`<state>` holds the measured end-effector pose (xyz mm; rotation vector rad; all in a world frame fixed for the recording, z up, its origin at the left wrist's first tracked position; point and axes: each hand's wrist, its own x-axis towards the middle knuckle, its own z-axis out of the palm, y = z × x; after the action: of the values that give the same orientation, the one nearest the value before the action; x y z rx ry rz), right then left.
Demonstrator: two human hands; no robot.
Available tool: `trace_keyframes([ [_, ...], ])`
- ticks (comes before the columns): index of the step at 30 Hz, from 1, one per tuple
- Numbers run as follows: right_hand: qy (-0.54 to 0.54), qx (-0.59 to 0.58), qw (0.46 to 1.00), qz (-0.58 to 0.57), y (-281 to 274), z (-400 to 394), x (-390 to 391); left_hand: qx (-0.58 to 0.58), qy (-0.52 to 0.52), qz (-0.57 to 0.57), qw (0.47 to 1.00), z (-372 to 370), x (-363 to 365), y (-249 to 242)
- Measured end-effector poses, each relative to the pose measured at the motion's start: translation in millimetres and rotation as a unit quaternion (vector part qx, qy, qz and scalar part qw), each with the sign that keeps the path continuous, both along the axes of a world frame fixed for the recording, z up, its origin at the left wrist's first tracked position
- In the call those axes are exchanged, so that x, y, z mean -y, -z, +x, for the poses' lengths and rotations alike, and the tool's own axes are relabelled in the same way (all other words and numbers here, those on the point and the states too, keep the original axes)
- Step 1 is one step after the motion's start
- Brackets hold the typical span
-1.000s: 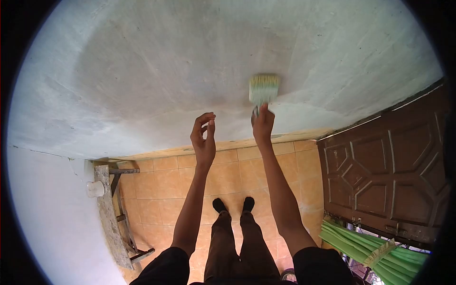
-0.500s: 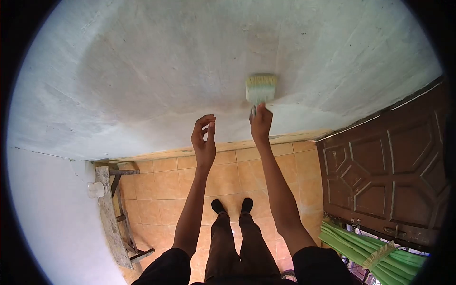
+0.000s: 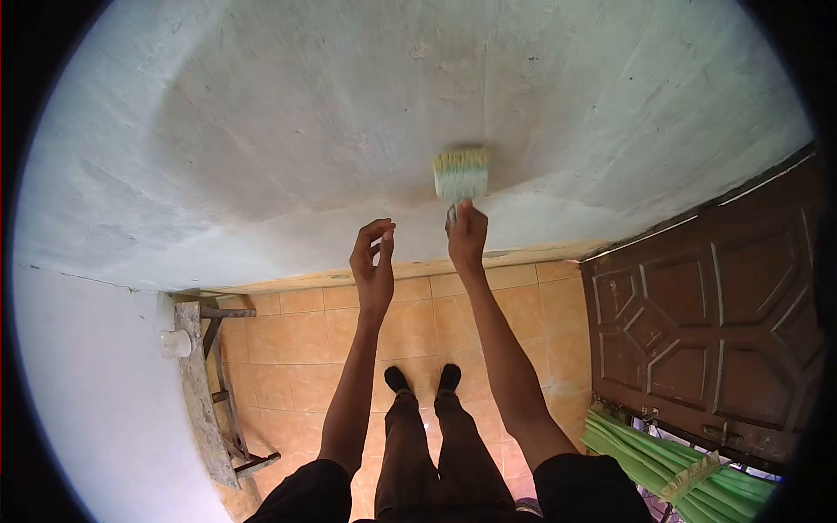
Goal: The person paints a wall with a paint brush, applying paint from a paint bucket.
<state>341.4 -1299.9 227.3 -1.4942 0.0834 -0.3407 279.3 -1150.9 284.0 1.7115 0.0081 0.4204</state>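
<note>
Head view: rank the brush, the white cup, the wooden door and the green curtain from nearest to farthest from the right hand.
1. Brush, in the right hand, against the wall.
2. Wooden door, to the right.
3. White cup and green curtain: too close to call.

Both arms are reaching straight toward twelve o'clock. The right hand [image 3: 466, 234] is gripping closed at one o'clock; the left hand [image 3: 373, 261] is hanging empty beside it, fingers loosely curled.
</note>
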Motion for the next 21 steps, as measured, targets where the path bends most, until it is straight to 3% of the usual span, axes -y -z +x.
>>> trace_keyframes([
  [3, -0.007, 0.015, 1.0, 0.003, 17.4, 19.1, 3.3, -0.01, -0.011, -0.006, 1.0, -1.1, 5.7, -5.6],
  [6, -0.003, -0.051, 0.998, -0.029, 76.2, -9.0, 8.0, 0.008, -0.007, -0.004, 1.0, -3.9, 6.5, -8.8],
  [8, -0.009, -0.066, 0.998, -0.01, 87.6, -39.1, 15.0, 0.017, -0.004, -0.021, 1.0, -3.3, 3.2, -7.1],
  [12, -0.014, 0.001, 0.999, -0.051, 48.2, -35.4, 19.2, 0.016, -0.012, -0.006, 1.0, -6.0, -1.5, -3.2],
  [15, 0.029, -0.006, 0.999, 0.011, 19.2, 3.0, 22.1, 0.015, -0.013, -0.008, 1.0, -4.7, 0.0, -2.4],
  [18, 0.019, -0.019, 1.0, -0.015, 40.6, 14.3, 35.6, 0.002, -0.017, 0.002, 1.0, -8.0, 4.7, -3.0],
  [21, -0.012, -0.109, 0.994, -0.007, 82.9, -20.6, 43.1, -0.012, -0.02, 0.0, 1.0, -9.7, 7.0, -3.2],
])
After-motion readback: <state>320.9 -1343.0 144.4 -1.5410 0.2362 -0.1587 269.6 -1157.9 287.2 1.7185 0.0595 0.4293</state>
